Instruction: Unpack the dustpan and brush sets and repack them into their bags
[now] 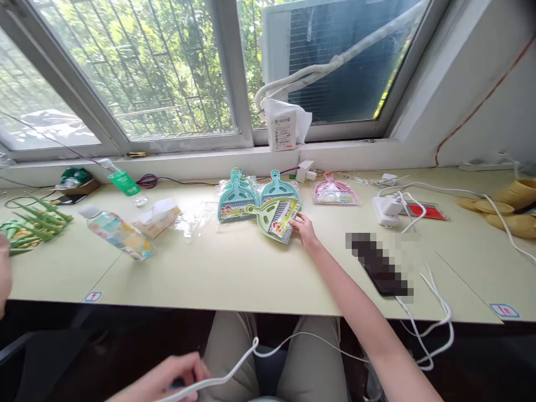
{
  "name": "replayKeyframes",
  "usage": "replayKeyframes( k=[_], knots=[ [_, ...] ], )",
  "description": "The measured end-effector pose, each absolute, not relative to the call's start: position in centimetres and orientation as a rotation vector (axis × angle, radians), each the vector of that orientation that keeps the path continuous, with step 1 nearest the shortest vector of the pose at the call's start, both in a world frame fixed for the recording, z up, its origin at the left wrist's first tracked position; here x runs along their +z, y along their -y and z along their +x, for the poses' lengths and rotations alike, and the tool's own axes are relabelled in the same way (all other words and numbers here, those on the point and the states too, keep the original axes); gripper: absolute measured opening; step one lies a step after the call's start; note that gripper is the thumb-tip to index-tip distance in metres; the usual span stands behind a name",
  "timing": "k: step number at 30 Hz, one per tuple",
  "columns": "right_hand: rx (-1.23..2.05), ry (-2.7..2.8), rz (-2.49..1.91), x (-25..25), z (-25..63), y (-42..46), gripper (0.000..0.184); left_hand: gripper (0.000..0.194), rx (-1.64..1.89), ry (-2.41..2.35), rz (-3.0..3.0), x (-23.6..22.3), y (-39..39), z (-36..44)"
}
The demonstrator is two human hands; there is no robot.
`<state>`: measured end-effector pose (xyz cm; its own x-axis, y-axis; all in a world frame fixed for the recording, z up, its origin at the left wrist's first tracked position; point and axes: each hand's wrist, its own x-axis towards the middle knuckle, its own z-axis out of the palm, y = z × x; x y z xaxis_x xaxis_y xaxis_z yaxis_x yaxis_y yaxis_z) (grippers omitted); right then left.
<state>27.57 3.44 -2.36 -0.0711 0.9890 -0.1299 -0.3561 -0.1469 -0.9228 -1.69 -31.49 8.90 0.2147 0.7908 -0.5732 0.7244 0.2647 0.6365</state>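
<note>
My right hand (304, 230) grips the right edge of a light green mini dustpan and brush set (274, 220), which has a printed card on its front. Its handle points left, and it is tilted over the front of the turquoise sets behind it. Those turquoise dustpan sets (238, 198) are stacked in clear wrap, with another turquoise set (275, 185) at their right. A pink dustpan set (335, 191) lies farther right. Low over my lap, my left hand (178, 374) has its fingers curled; what they may hold is hidden. A white cable (226, 378) crosses in front of it.
Left on the table (201, 279) are a patterned bottle (119, 234), a tissue pack (159, 216), a green-labelled bottle (123, 180) and a spiky green plant (39, 223). A phone (381, 268) and white charger (386, 209) with cables lie right. Another person's hand (4, 276) shows far left.
</note>
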Motion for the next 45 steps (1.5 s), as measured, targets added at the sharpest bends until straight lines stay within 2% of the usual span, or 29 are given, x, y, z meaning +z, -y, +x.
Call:
replayKeyframes(
  k=[3, 7, 12, 16, 18, 23, 27, 30, 33, 36, 41, 43, 45],
  knots=[
    [1.501, 0.891, -0.990, -2.8, 27.6, -3.5, 0.043, 0.028, 0.336, -1.669, 1.632, 10.4, 26.2, -4.4],
    [1.507, 0.913, -0.966, -3.1, 27.7, -3.5, 0.045, 0.041, 0.723, -2.304, 1.892, 8.9, 16.9, -8.1],
    [1.502, 0.913, -0.971, -3.0, 27.6, -3.4, 0.046, 0.049, 0.687, -2.700, 1.820, 3.7, 8.4, -9.8],
    [1.504, 0.907, -0.972, -2.8, 27.6, -3.4, 0.046, 0.033, 0.383, -2.663, 1.793, 2.2, 5.8, -10.3],
    [1.505, 0.910, -0.976, -2.8, 27.5, -3.4, 0.047, 0.030, 0.350, -2.645, 1.780, 2.0, 5.4, -10.5],
    [1.510, 0.914, -0.985, -2.8, 27.5, -3.4, 0.046, 0.059, 0.544, -2.746, 1.868, 1.5, 4.4, -9.3],
    [1.508, 0.934, -0.973, -2.6, 27.6, -3.2, 0.045, 0.038, 0.489, -2.676, 1.936, 2.2, 3.3, -7.9],
    [1.502, 0.932, -0.972, -2.5, 27.6, -3.1, 0.044, 0.040, 0.879, -2.719, 2.007, 3.6, 3.1, -6.3],
    [1.498, 0.921, -0.969, -2.4, 27.5, -3.1, 0.043, 0.036, 1.294, -2.508, 2.251, 4.3, 3.1, -4.0],
    [1.491, 0.890, -0.970, -2.2, 27.5, -3.0, 0.043, 0.038, 1.278, -2.360, 2.368, 3.6, 2.6, -1.6],
    [1.443, 0.815, -1.003, -2.2, 28.1, -2.9, 0.046, 0.053, 1.194, -2.431, 2.117, 1.0, 0.7, -0.8],
    [1.408, 0.800, -1.009, -2.1, 28.4, -3.0, 0.048, 0.052, 1.197, -2.448, 2.020, 0.3, 0.4, -1.1],
    [1.369, 0.797, -0.999, -2.0, 28.6, -3.2, 0.049, 0.043, 1.191, -2.465, 2.009, -0.1, 0.3, -1.1]
  ],
)
